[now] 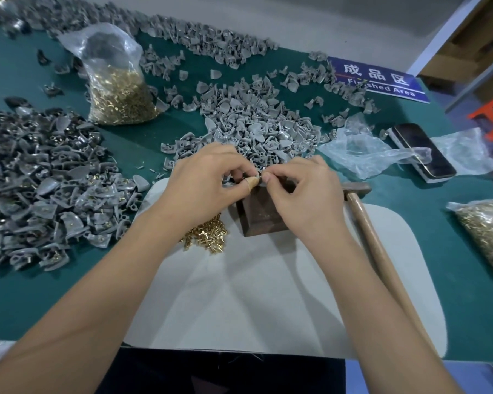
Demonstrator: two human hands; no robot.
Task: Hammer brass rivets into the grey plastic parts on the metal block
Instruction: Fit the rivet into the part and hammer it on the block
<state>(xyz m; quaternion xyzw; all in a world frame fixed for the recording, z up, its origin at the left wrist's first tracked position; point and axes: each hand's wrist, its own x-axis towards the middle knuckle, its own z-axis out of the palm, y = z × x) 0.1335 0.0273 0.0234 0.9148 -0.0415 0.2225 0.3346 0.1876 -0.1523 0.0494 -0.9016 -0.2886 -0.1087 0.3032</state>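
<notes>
Both hands meet above the dark metal block (261,216), which stands on a white mat (248,294). My left hand (202,183), with a plaster on the thumb tip, pinches a small grey plastic part (257,176). My right hand (302,191) pinches at the same part with thumb and forefinger; whether a rivet sits between those fingers is hidden. A loose heap of brass rivets (207,234) lies left of the block. The hammer (373,237) lies on the mat right of my right hand, its wooden handle pointing towards me.
A pile of plain grey parts (254,129) lies behind the block. Grey parts with rivets (46,189) are heaped at the left. Bags of rivets stand at the back left (117,92) and right edge (487,226). A phone (424,152), loose plastic bag (362,149) and blue sign (379,78) lie at the right.
</notes>
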